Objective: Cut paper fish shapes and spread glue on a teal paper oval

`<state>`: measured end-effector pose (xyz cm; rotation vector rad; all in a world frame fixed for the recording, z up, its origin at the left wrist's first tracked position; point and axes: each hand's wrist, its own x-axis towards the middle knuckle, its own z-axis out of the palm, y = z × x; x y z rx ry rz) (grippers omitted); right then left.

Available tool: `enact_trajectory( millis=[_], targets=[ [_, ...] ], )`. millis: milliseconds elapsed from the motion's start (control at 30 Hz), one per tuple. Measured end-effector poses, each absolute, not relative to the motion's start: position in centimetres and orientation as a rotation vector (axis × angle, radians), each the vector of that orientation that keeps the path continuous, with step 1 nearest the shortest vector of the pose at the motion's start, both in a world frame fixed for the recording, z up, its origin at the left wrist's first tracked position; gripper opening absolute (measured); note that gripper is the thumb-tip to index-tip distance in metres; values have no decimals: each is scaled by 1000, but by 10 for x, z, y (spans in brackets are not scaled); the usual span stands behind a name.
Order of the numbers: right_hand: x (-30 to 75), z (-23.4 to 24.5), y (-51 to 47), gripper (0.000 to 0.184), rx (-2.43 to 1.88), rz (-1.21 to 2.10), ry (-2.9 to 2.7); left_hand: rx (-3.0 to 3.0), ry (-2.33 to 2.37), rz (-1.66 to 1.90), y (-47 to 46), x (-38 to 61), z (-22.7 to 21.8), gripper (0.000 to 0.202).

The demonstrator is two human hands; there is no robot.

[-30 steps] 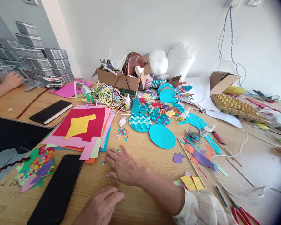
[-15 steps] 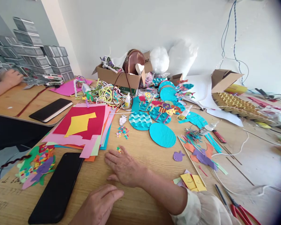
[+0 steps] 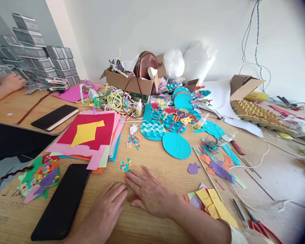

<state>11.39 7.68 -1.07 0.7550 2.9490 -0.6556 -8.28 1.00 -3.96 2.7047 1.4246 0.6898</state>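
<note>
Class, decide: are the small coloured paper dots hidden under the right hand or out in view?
Out in view: a loose cluster of paper dots shows just beyond the right hand. Whether more lie beneath, cannot tell.

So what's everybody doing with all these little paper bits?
Someone has their right hand flat on the table, fingers at the edge of some colourful dots. Their left hand is close beside it, and neither seems to hold anything. A pile of tiny scraps lies just beyond the dots, with a blue oval to its right. At far left, another person's hand is by some stacked boxes.
</note>
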Motion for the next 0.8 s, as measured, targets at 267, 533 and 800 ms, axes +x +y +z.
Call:
enact_trajectory(
  millis=[267,533,800],
  targets=[
    [100,-23,100,62,809,-553,2973,2615,1649,484,29,-80,-60,50],
    [116,-20,95,66,937,-483,2918,2643,1759,431,34,-92,-65,39],
    [94,-30,115,65,947,-452,2954,2545,1796,420,59,-78,-72,43]
  ],
)
